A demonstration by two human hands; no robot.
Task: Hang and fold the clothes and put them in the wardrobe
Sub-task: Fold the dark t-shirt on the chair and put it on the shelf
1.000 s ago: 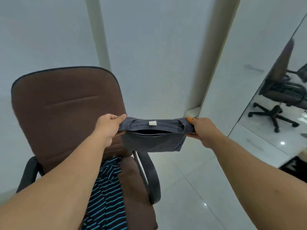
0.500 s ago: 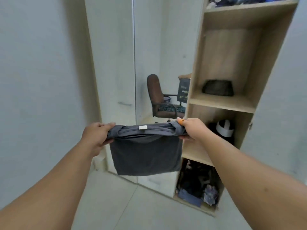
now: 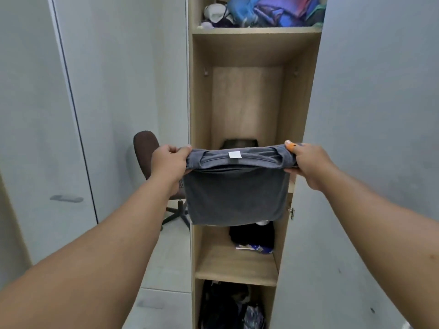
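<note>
A folded dark grey T-shirt (image 3: 235, 195) with a small white label hangs between my hands at chest height. My left hand (image 3: 169, 162) pinches its left top corner and my right hand (image 3: 308, 162) pinches its right top corner. The shirt is held straight in front of the open wooden wardrobe (image 3: 199, 115), level with the tall middle compartment. Behind the shirt's top edge a dark folded item (image 3: 238, 143) lies on that compartment's shelf, mostly hidden.
The top shelf holds colourful clothes (image 3: 273, 13). A lower shelf carries dark clothes (image 3: 251, 236), and the bottom compartment is full of dark garments (image 3: 228, 305). A mirrored door to the left reflects a brown office chair (image 3: 145, 150). The open white wardrobe door (image 3: 368, 138) stands right.
My view has swung from the brown chair to the wardrobe. Both hands still hold the grey shirt, which is now squarely before the middle compartment and closer to it.
</note>
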